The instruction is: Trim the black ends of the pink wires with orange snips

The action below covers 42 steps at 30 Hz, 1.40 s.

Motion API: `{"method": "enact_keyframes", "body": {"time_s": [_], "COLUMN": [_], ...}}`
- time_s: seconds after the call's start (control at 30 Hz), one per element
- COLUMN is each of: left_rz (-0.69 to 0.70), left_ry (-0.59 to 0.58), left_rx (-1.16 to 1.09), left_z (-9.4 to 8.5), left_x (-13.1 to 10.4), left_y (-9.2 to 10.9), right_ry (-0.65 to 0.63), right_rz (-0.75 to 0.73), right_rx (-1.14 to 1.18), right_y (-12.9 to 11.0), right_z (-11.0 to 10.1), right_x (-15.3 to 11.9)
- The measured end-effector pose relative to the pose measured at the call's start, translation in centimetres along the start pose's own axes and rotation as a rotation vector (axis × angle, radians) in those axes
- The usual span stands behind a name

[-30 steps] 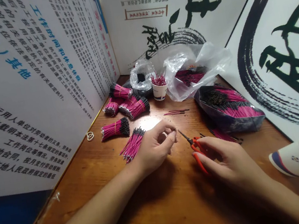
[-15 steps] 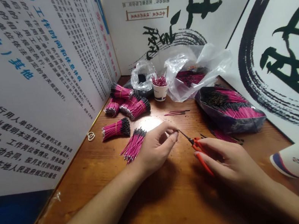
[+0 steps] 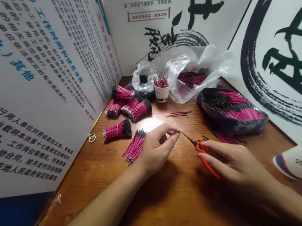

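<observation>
My left hand (image 3: 157, 149) is closed, thumb and fingertips pinched together above the table. Whatever sits in the pinch is too small to make out. In my right hand (image 3: 235, 160) are red-handled pliers (image 3: 201, 149) with a thin dark nose, whose tip reaches my left fingertips. Just left of my left hand lies a loose bunch of pink wires (image 3: 135, 147) with black ends, partly hidden by that hand. A few single wires (image 3: 179, 114) lie beyond my fingers.
Banded wire bundles (image 3: 117, 130) lie at the left, near a pale rubber band (image 3: 92, 137). A paper cup of wires (image 3: 162, 93) stands behind, beside a clear plastic bag (image 3: 182, 92). To the right are an open dark bag (image 3: 238, 128) and a tilted cup (image 3: 294, 161). Printed panels (image 3: 47, 88) enclose the table.
The pliers have turned very slightly, and the end of their lower handle has shifted right, towards my right palm. My left hand is almost still.
</observation>
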<state>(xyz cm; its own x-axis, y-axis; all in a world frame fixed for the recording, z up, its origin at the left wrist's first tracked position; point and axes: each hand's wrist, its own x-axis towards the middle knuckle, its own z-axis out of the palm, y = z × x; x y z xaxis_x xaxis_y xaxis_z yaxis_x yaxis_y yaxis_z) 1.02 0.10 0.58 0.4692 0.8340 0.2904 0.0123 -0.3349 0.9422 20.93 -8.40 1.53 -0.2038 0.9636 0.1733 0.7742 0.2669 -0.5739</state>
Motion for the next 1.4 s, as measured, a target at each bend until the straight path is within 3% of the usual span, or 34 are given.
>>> {"method": "enact_keyframes", "body": {"time_s": [0.53, 1.4], "left_rz": [0.020, 0.022], "left_ry": [-0.002, -0.022], "left_rx": [0.053, 0.055], "left_z": [0.06, -0.02], "left_x": [-0.10, -0.01], "left_y": [0.34, 0.56], "right_ry": [-0.068, -0.047], "right_rz": [0.005, 0.025], "right_rx": [-0.008, -0.014], "right_y": [-0.47, -0.37], "right_z": [-0.18, -0.20], "right_x": [0.17, 0.20]}}
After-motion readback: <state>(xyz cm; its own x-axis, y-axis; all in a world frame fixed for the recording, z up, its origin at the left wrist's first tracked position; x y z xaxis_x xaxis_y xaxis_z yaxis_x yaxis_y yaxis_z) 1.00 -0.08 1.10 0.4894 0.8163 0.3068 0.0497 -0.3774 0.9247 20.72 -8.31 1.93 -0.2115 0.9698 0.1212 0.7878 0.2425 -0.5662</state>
